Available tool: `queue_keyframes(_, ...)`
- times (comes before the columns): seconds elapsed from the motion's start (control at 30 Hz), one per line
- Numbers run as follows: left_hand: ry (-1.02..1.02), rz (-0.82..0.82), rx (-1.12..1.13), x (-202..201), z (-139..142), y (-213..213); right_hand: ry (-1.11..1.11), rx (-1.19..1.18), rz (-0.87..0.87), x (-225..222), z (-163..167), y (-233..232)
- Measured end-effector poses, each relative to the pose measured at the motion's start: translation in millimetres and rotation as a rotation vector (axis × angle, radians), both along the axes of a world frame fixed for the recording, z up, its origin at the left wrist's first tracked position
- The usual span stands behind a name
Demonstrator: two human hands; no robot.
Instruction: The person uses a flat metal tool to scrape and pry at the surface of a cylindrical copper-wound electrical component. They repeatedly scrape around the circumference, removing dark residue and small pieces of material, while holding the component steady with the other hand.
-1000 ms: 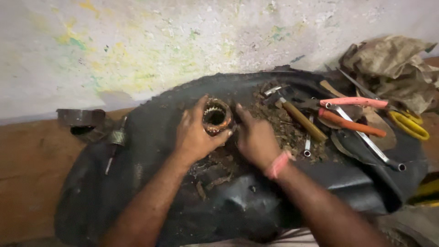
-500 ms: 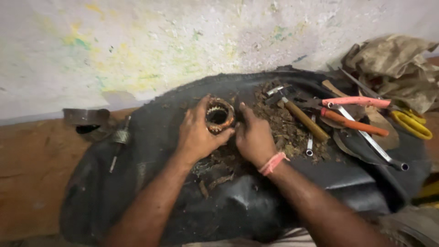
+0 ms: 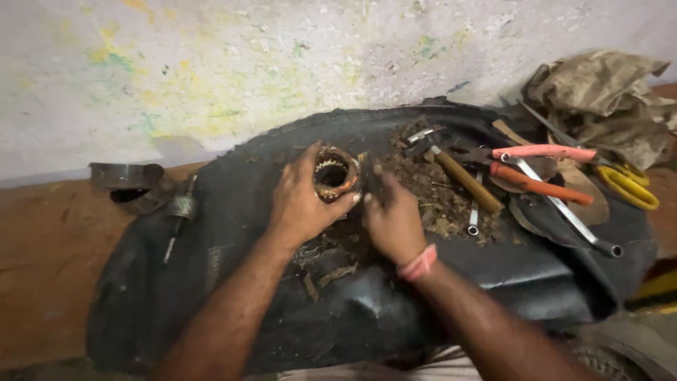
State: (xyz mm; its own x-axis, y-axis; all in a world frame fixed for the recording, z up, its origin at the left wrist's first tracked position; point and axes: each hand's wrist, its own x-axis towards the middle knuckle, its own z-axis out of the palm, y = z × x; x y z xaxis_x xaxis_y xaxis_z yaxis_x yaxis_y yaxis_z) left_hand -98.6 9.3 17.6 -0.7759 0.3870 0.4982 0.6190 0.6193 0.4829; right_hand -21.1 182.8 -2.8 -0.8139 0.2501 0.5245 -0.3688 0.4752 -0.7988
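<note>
Stator (image 3: 334, 173): on black mat (image 3: 211, 282), centre-far, bore facing up. Left hand (image 3: 300, 204) grip clamped on its near-left side. Right hand (image 3: 392, 219) just right, fingers together pinching small dark piece. Hammer (image 3: 465, 180) right.

Motor stator (image 3: 334, 173): small round ring w/ coppery-brown windings and pale teeth round its dark hollow centre. Stands w/ open end up toward the camera, slightly tilted, on the black rubber sheet (image 3: 233, 282), just left of a heap of brown scrap bits (image 3: 430, 194). Looks grimy, worn.
</note>
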Motion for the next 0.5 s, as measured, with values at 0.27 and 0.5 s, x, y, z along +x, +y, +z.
queue_keyframes(0.27, 0.026, -0.035, -0.02, -2.2, -1.4, -0.1, -0.224, -0.317, 0.057, -1.2, 8.5, -5.5)
queue_keyframes(0.5, 0.006, -0.019, -0.019, -3.2, -5.7, -1.8, -0.275, -0.339, 0.076, 19.8, -4.7, -5.6)
